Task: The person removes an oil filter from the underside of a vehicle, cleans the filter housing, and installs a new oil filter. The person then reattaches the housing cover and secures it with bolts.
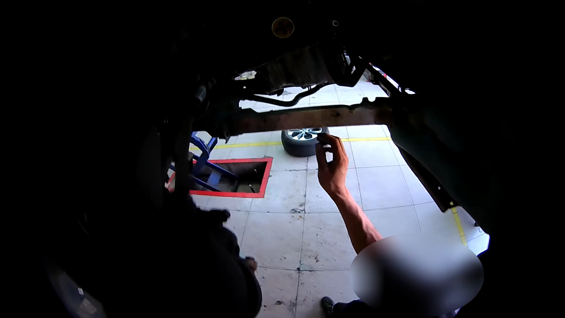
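I look up at the dark underside of a raised car. A rusty crossmember [306, 119] runs across the middle. A co-worker's bare hand [331, 162] reaches up from the lower right, its fingers pinched just below the crossmember's lower edge. Whether it holds something small I cannot tell. Neither my left hand nor my right hand shows. A dark sleeve-like shape [194, 247] rises at the lower left and disappears into the shadowed underbody. A round yellow cap [283, 27] sits high on the underbody.
A loose wheel with its tyre [303, 140] lies on the pale tiled floor [282, 229]. A red-framed floor pit [244, 176] is at the left, with a blue metal frame [203, 165] beside it. Yellow floor lines [365, 139] run behind.
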Available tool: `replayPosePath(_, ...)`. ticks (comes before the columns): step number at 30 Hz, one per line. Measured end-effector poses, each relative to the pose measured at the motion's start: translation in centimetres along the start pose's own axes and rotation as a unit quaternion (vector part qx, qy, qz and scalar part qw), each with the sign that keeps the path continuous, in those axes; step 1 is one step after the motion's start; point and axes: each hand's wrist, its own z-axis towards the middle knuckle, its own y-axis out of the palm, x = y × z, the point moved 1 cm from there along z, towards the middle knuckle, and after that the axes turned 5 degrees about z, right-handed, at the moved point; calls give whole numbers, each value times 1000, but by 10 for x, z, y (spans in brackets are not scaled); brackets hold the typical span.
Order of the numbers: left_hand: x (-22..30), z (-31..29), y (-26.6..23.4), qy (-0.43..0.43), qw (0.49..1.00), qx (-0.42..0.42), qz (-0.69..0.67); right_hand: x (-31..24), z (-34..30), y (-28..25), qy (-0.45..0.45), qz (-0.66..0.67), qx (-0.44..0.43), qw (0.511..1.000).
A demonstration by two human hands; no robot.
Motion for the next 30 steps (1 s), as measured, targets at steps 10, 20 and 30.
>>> replayPosePath(10,13,34,-5,-47,998,8,30,33,38,87,-44,-13,-73,996)
replayPosePath(20,23,39,2,-81,995,25,43,44,70,92,-179,5,-125,976)
replayPosePath(30,-7,2,24,-110,991,48,63,61,47,100,-93,83,-183,975)
